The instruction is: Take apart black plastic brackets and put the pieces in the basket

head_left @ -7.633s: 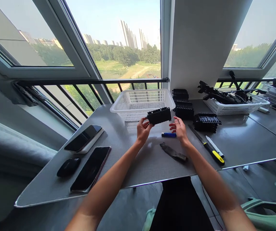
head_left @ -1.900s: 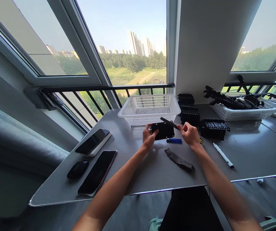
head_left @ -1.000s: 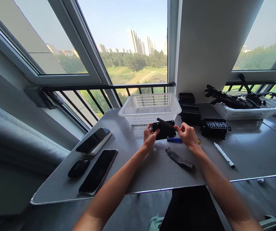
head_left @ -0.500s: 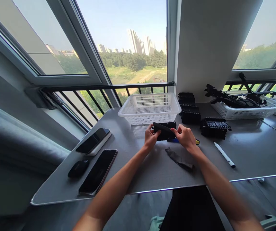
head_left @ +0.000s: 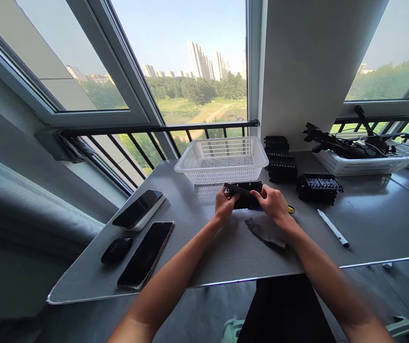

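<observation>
My left hand [head_left: 224, 204] and my right hand [head_left: 273, 202] are closed around a flat black part [head_left: 245, 202] with notched edges, just over the table. A thin dark strip [head_left: 240, 188] slants across the top of this part, with a thumb pressed near each of its ends. Behind my right hand shows the yellow end of a tool handle [head_left: 291, 209]; the rest of it is mostly hidden. Below the hands a crumpled dark grey piece of cloth-like material [head_left: 266, 234] lies on the table.
A white plastic basket [head_left: 222, 174] stands beyond my hands. Stacked black parts [head_left: 281, 166] and another black stack [head_left: 317, 188] sit to its right, near a white pen [head_left: 333, 228]. A loaded basket [head_left: 361, 166] is farther right. Two phones [head_left: 146, 255] and a black mouse-like object [head_left: 116, 250] lie left.
The dark strip on the black part has tilted so that it looks narrower, and my fingers have shifted slightly with it. Both hands keep their hold.
</observation>
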Available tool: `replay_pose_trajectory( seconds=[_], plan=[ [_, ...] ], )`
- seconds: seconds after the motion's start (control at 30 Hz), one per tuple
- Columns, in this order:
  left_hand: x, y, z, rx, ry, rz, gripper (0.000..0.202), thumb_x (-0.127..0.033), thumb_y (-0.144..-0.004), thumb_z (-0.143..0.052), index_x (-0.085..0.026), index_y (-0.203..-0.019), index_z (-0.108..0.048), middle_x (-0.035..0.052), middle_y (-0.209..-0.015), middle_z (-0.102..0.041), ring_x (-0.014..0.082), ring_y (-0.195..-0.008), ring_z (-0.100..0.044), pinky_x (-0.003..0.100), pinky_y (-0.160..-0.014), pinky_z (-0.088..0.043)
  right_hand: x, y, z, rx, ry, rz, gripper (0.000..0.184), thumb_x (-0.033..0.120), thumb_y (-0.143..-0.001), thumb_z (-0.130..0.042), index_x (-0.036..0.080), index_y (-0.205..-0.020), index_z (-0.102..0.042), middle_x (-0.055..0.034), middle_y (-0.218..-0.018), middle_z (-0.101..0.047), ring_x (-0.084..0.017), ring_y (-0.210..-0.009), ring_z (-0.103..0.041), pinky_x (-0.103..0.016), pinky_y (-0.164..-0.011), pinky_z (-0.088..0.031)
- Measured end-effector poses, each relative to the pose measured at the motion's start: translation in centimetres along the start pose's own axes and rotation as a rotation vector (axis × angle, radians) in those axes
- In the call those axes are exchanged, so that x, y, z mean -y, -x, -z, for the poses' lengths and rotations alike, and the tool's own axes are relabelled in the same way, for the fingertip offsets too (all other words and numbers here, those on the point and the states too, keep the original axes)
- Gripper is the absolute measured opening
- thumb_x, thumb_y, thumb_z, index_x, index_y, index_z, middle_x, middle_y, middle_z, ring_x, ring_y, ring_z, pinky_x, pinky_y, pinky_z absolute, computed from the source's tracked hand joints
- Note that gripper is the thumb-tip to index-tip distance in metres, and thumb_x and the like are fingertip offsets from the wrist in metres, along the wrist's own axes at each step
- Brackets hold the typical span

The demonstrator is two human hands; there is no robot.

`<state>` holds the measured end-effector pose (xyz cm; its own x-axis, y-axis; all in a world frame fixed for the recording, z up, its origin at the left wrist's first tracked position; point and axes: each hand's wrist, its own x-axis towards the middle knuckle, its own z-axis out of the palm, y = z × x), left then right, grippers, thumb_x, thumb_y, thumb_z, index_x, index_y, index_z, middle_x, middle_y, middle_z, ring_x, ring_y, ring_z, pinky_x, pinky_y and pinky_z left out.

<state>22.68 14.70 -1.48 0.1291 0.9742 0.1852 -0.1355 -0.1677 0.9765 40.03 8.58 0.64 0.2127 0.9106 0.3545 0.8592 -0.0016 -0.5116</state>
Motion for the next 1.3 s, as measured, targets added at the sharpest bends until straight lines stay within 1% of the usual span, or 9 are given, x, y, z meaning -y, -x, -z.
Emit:
replay_pose_trajectory(
  seconds=[0.2, 0.43, 0.63, 0.7, 0.8, 0.9, 0.97, 1.13, 1.3],
  plan=[
    [-0.2, -0.1, 0.3, -0.032, 0.009, 0.035, 0.047, -0.029, -0.060, -0.075, -0.017, -0.101, -0.055, 0.0004, -0.067, -0.068, 0.0158, -0.058, -0.064, 0.025, -0.055, -0.051, -2.3, -0.9, 1.1, -0.099, -0.036, -0.100, 0.051, 0.068, -0.086, -0.042, 0.021, -0.067, -0.051, -0.0014, -0.059, -0.056, -0.016, -0.055, -0.050, -0.026, -0.051, -0.024],
    [-0.4, 0.2, -0.1, 0.012, 0.022, 0.038, 0.048, -0.029, -0.059, -0.075, -0.017, -0.101, -0.056, 0.0003, -0.065, -0.067, 0.0172, -0.058, -0.065, 0.026, -0.056, -0.051, -0.3, -0.1, 0.4, -0.035, -0.013, 0.001, 0.051, 0.069, -0.085, -0.042, 0.022, -0.069, -0.050, -0.0014, -0.061, -0.057, -0.016, -0.057, -0.050, -0.026, -0.052, -0.023],
    [-0.3, -0.2, 0.2, -0.043, 0.059, 0.046, 0.048, -0.028, -0.059, -0.075, -0.017, -0.101, -0.053, -0.0003, -0.067, -0.068, 0.0147, -0.055, -0.063, 0.025, -0.056, -0.051, -2.0, -0.9, 1.4, -0.120, -0.032, -0.121, 0.052, 0.070, -0.087, -0.038, 0.022, -0.069, -0.049, -0.0018, -0.061, -0.056, -0.017, -0.057, -0.050, -0.026, -0.053, -0.026],
    [-0.3, -0.2, 0.2, -0.042, 0.061, 0.041, 0.046, -0.028, -0.059, -0.075, -0.018, -0.099, -0.054, -0.0007, -0.067, -0.068, 0.0145, -0.057, -0.063, 0.025, -0.058, -0.051, -2.2, -1.0, 1.6, -0.168, -0.058, -0.126, 0.051, 0.068, -0.088, -0.036, 0.021, -0.074, -0.052, -0.0031, -0.069, -0.059, -0.018, -0.063, -0.054, -0.026, -0.056, -0.029],
    [-0.3, 0.1, -0.1, -0.012, 0.025, 0.029, 0.043, -0.028, -0.061, -0.074, -0.018, -0.098, -0.054, -0.0008, -0.066, -0.067, 0.0146, -0.057, -0.063, 0.024, -0.055, -0.050, -1.4, -0.7, 1.4, -0.215, -0.061, -0.074, 0.050, 0.067, -0.088, -0.038, 0.021, -0.091, -0.057, -0.0061, -0.089, -0.060, -0.020, -0.075, -0.058, -0.027, -0.060, -0.034],
    [-0.3, 0.8, -0.5, 0.042, -0.029, 0.022, 0.040, -0.028, -0.063, -0.073, -0.019, -0.098, -0.055, 0.0001, -0.067, -0.067, 0.0155, -0.056, -0.063, 0.023, -0.052, -0.049, -0.1, -0.2, 0.8, -0.205, -0.022, -0.054, 0.056, 0.070, -0.083, -0.045, 0.020, -0.107, -0.057, -0.0083, -0.104, -0.056, -0.021, -0.078, -0.059, -0.028, -0.061, -0.036],
    [-0.4, 1.1, -0.8, 0.077, -0.047, 0.018, 0.040, -0.028, -0.064, -0.072, -0.019, -0.099, -0.057, 0.0006, -0.069, -0.067, 0.0160, -0.057, -0.064, 0.023, -0.052, -0.049, 0.3, 0.0, 0.6, -0.198, -0.012, -0.061, 0.060, 0.070, -0.080, -0.049, 0.020, -0.111, -0.056, -0.0092, -0.108, -0.055, -0.022, -0.079, -0.060, -0.029, -0.061, -0.038],
    [-0.7, 1.0, -0.7, 0.091, -0.029, 0.028, 0.041, -0.029, -0.063, -0.073, -0.018, -0.100, -0.057, 0.0003, -0.069, -0.067, 0.0148, -0.056, -0.063, 0.023, -0.052, -0.049, -0.3, -0.4, 0.9, -0.204, -0.128, -0.058, 0.052, 0.066, -0.077, -0.057, 0.019, -0.100, -0.062, -0.0093, -0.103, -0.060, -0.023, -0.082, -0.061, -0.031, -0.067, -0.042],
    [-0.9, 0.1, 0.0, 0.058, 0.049, 0.061, 0.050, -0.030, -0.061, -0.075, -0.018, -0.105, -0.056, -0.0012, -0.068, -0.067, 0.0132, -0.056, -0.062, 0.024, -0.056, -0.050, -0.8, -0.9, 1.4, -0.128, -0.378, -0.092, 0.040, 0.057, -0.078, -0.062, 0.018, -0.085, -0.070, -0.0067, -0.082, -0.069, -0.022, -0.075, -0.063, -0.030, -0.067, -0.043]
  ],
)
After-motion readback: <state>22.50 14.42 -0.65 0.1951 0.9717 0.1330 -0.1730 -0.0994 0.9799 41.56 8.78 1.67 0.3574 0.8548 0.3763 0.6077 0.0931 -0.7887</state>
